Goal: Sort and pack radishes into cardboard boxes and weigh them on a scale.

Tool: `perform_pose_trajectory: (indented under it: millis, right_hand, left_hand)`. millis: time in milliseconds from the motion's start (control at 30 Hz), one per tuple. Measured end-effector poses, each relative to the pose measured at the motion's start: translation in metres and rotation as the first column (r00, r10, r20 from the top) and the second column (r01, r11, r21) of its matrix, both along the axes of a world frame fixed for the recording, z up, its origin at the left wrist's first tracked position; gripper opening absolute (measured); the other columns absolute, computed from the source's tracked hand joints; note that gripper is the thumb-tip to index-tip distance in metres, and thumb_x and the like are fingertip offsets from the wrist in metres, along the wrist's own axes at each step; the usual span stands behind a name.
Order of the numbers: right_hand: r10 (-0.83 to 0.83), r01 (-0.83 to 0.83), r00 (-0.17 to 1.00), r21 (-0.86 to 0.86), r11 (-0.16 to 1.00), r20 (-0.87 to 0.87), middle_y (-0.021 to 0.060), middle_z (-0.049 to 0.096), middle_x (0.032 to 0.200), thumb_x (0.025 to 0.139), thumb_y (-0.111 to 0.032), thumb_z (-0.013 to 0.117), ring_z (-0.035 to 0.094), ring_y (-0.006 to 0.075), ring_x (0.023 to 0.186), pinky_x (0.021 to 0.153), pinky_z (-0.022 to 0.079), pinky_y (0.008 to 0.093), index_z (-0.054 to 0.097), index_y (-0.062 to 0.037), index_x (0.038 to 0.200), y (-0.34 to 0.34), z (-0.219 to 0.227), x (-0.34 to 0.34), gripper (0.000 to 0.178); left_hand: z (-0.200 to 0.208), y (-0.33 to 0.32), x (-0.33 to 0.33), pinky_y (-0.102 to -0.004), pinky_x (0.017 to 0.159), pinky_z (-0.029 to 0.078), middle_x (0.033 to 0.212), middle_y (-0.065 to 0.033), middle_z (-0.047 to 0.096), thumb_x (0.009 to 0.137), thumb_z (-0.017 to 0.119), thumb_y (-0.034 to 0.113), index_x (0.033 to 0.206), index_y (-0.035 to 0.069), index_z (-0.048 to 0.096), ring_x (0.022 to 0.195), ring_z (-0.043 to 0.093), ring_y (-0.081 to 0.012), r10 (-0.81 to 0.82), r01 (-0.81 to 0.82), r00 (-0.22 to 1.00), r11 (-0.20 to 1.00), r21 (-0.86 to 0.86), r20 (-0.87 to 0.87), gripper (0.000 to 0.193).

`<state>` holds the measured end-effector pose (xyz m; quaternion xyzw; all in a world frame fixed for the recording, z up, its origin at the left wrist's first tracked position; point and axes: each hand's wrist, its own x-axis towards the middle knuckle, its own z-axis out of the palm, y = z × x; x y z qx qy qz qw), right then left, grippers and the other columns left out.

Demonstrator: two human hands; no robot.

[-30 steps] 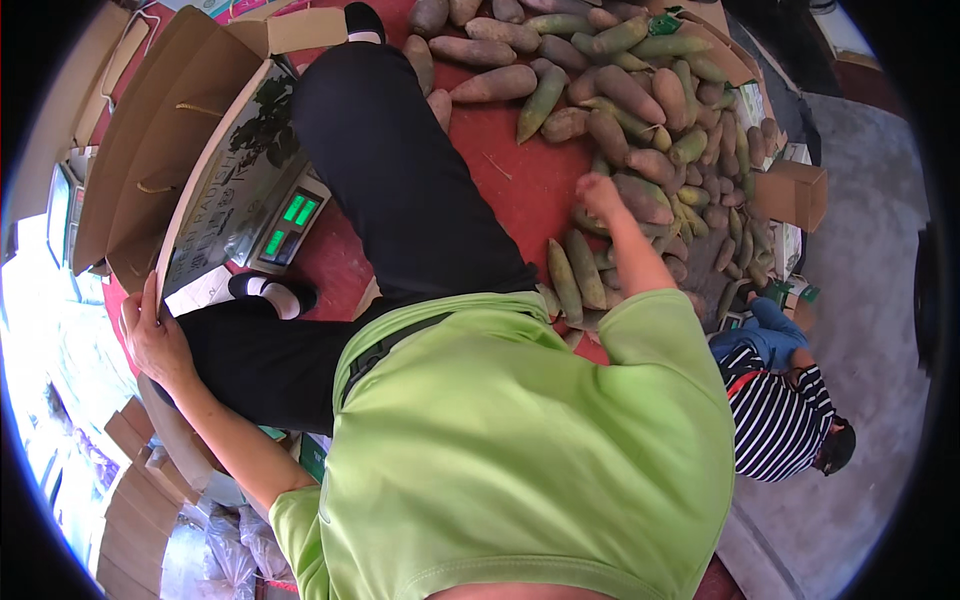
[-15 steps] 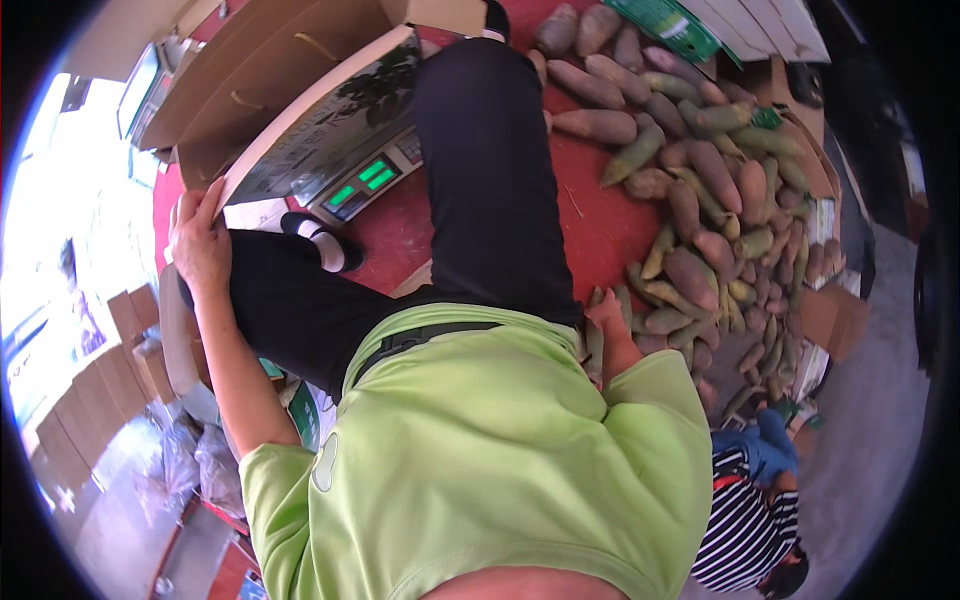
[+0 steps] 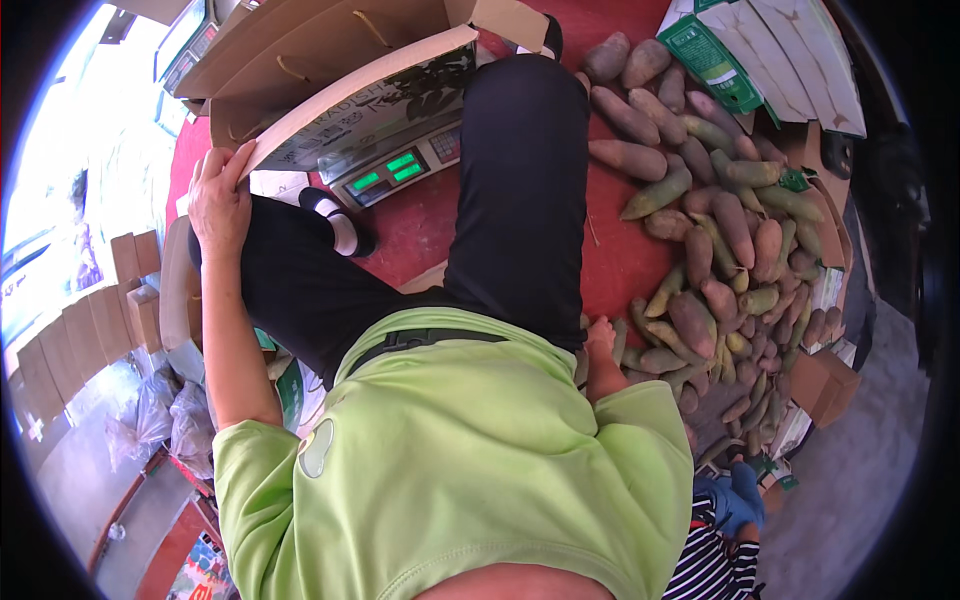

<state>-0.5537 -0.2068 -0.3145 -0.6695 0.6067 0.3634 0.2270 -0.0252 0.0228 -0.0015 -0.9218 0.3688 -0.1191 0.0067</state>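
My left hand point(image 3: 222, 200) is closed on the edge of a printed flap of a large open cardboard box point(image 3: 390, 90), with the thumb on the upper side. Under that flap stands a scale point(image 3: 400, 170) with lit green displays. Beside my right hip, my right hand point(image 3: 602, 345) is at the near edge of a big heap of long radishes point(image 3: 690, 325), pinkish-purple and green. My leg and shirt partly cover that hand. Whether its fingers grip a radish cannot be made out.
Green and white cartons point(image 3: 790, 60) stand behind the heap. A person in a striped top point(image 3: 705, 565) is at the lower right. Folded cardboard point(image 3: 85, 325) and plastic bags point(image 3: 165, 415) lie on the left. Red covering point(image 3: 620, 255) spreads under the radishes.
The whole view has shifted, so the box, scale and radishes appear farther right. My left hand still holds the flap. My right hand stays beside the hip, near the heap.
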Motion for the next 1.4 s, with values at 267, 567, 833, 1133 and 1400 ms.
perform_pose_trajectory:
  millis: [267, 567, 833, 1133, 1400]
  right_hand:
    - [-0.021, 0.033, 0.989, 0.08, 0.996, -0.149, 0.0131, 0.055, 0.125, 0.086, -0.032, 0.061, 0.053, 0.0306, 0.118, 0.092, 0.047, 0.0451, 0.043, -0.0125, 0.122, 0.011, -0.01, 0.007, 0.044]
    - [-0.076, 0.076, 0.963, 0.009, 0.997, 0.258, 0.0216, 0.062, 0.104, 0.068, -0.02, 0.08, 0.059, 0.0408, 0.102, 0.084, 0.048, 0.0467, 0.041, -0.0051, 0.109, -0.014, -0.006, -0.017, 0.059]
    - [-0.033, 0.13, 0.828, -0.135, 0.982, 0.56, 0.022, 0.063, 0.093, 0.063, -0.011, 0.082, 0.061, 0.0414, 0.092, 0.078, 0.048, 0.0453, 0.042, -0.0039, 0.105, -0.081, 0.019, 0.046, 0.058]
    - [0.181, 0.162, 0.514, -0.302, 0.939, 0.838, 0.0118, 0.06, 0.099, 0.069, -0.001, 0.077, 0.059, 0.0234, 0.09, 0.081, 0.048, 0.0356, 0.046, -0.0038, 0.11, -0.155, 0.115, 0.158, 0.052]
    - [0.362, 0.241, 0.281, -0.431, 0.87, 0.889, 0.0107, 0.055, 0.113, 0.073, 0.001, 0.075, 0.056, 0.0194, 0.104, 0.09, 0.046, 0.0313, 0.045, -0.0009, 0.117, -0.2, 0.249, 0.246, 0.053]
  left_hand:
    - [0.002, -0.005, 0.001, -0.0382, 0.079, 0.049, 0.095, -0.0051, 0.057, 0.078, 0.061, -0.001, 0.115, 0.018, 0.066, 0.089, 0.06, -0.0258, -0.018, 0.018, 1.0, 1.0, 0.014, -0.005, 0.042]
    - [0.002, -0.006, 0.0, -0.0382, 0.08, 0.048, 0.09, -0.0035, 0.055, 0.071, 0.063, -0.001, 0.111, 0.018, 0.068, 0.091, 0.057, -0.0244, 0.016, -0.016, 1.0, 1.0, -0.008, 0.01, 0.044]
    - [0.0, -0.006, 0.003, -0.0384, 0.079, 0.048, 0.089, -0.0039, 0.055, 0.069, 0.064, -0.001, 0.109, 0.019, 0.068, 0.088, 0.057, -0.0244, -0.03, 0.031, 0.998, 0.999, -0.033, 0.048, 0.044]
    - [0.001, -0.003, 0.004, -0.0373, 0.078, 0.048, 0.089, -0.0028, 0.055, 0.066, 0.066, -0.002, 0.108, 0.018, 0.067, 0.086, 0.057, -0.0233, -0.028, 0.029, 0.999, 0.999, -0.026, 0.034, 0.046]
    - [0.001, -0.004, 0.005, -0.0364, 0.079, 0.047, 0.089, -0.0033, 0.052, 0.066, 0.062, -0.002, 0.11, 0.018, 0.066, 0.088, 0.055, -0.0227, -0.028, 0.027, 0.999, 1.0, -0.015, -0.037, 0.049]
